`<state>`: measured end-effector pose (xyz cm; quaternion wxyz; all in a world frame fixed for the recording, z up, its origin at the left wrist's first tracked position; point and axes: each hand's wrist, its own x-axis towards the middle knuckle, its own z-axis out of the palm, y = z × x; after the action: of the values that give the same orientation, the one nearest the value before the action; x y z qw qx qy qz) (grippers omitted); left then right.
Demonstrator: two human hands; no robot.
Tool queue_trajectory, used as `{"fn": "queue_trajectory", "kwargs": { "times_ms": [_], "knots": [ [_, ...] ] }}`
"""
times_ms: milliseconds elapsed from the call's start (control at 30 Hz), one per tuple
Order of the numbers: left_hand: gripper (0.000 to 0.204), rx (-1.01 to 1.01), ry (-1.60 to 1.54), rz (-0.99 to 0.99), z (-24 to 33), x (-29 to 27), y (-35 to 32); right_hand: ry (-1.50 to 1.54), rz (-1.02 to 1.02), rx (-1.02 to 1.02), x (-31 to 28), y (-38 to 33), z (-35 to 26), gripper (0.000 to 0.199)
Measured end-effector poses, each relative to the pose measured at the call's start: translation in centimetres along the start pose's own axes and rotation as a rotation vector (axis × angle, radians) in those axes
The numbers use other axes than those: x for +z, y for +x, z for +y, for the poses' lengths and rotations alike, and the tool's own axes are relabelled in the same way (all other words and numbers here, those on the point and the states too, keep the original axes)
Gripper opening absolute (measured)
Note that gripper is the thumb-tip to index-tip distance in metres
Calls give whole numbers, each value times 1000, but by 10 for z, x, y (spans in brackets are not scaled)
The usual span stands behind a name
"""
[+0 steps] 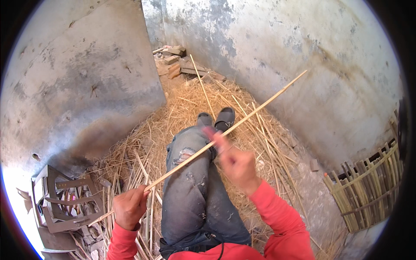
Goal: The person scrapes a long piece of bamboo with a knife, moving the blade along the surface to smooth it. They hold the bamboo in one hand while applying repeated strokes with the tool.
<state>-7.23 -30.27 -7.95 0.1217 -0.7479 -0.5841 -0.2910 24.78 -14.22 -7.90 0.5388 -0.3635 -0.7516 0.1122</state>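
A long thin bamboo strip point(260, 106) runs diagonally from lower left to upper right, across my lap. My left hand point(130, 206) grips its lower end in a fist. My right hand point(232, 158), blurred by motion, is closed around the strip near its middle, above my knees. My legs in worn grey jeans point(195, 186) stretch forward, feet in dark sandals point(216, 119). Both sleeves are red.
Straw and several loose bamboo strips point(147, 173) cover the floor. A woven bamboo frame point(368, 186) leans at the right. A grey metal stand point(65, 203) sits at lower left. Stained concrete walls point(86, 86) close in; bricks and rubble point(173, 60) lie in the far corner.
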Motion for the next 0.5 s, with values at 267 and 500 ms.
{"fn": "queue_trajectory", "kwargs": {
  "times_ms": [267,500],
  "knots": [
    [12,-73,-48,-79,16,0,7,-177,133,300,-41,32,36,41],
    [13,-92,-105,-60,26,4,11,-33,-63,14,3,-10,-5,37]
  ]
}}
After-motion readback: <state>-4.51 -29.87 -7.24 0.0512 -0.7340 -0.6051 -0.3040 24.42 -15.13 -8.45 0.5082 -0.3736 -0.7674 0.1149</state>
